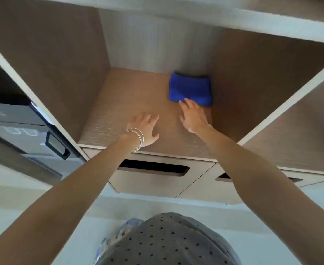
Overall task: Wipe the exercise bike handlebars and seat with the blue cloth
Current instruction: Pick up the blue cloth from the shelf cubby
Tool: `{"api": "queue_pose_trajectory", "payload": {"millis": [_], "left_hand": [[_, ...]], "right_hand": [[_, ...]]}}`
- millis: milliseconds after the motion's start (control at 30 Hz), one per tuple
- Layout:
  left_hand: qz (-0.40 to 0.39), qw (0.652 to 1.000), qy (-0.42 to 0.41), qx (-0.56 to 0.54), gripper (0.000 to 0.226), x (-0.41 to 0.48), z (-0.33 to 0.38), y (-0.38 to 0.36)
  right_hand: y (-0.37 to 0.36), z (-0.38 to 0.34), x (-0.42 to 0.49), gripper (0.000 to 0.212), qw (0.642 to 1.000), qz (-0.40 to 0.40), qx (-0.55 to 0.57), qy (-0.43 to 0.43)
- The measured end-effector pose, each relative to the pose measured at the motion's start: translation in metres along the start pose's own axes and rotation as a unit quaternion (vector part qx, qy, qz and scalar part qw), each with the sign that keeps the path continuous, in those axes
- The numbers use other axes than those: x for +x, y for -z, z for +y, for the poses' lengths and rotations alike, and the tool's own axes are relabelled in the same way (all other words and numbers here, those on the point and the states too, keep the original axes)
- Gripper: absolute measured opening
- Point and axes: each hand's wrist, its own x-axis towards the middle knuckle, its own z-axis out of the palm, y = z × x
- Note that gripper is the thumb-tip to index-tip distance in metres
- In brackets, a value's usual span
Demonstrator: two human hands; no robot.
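Note:
A folded blue cloth (190,88) lies on the wooden shelf (130,92) of an open cubby, toward its back right corner. My right hand (192,115) reaches into the cubby with straight fingers, and its fingertips touch the cloth's near edge. My left hand (144,130), with thin bangles on the wrist, is spread flat over the shelf near the front edge and holds nothing. No exercise bike is in view.
Wooden side walls close in the cubby on the left (61,64) and right (262,83). Two drawers with dark slot handles (153,167) sit below the shelf. A dark appliance (23,134) stands in the compartment to the left.

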Motion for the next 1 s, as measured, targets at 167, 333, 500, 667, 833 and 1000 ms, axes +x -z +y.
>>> {"api": "queue_pose_trajectory", "payload": {"millis": [167,333,500,667,833,1000], "left_hand": [[-0.031,0.998,0.052,-0.005,0.072,0.005,-0.017,-0.006],[-0.015,0.998,0.054,0.005,0.07,0.0,-0.022,-0.012],[-0.039,0.997,0.071,0.011,0.07,-0.007,-0.032,-0.014],[-0.043,0.997,0.058,0.014,0.069,-0.011,-0.038,-0.02],[-0.045,0.998,0.028,0.016,0.07,-0.014,-0.045,-0.018],[-0.063,0.998,-0.008,0.018,0.071,-0.023,-0.053,-0.014]], "right_hand": [[0.002,-0.005,0.038,0.059,0.998,-0.02,0.036,-0.042],[0.001,0.007,0.055,0.061,0.998,-0.029,-0.002,-0.048],[0.01,0.008,0.07,0.048,0.998,-0.046,0.004,-0.033],[-0.003,0.003,0.046,0.046,1.0,-0.008,0.018,-0.008],[-0.015,-0.009,0.011,0.045,0.999,0.017,0.027,-0.002],[-0.027,-0.032,-0.03,0.045,0.998,0.034,0.048,-0.025]]}}
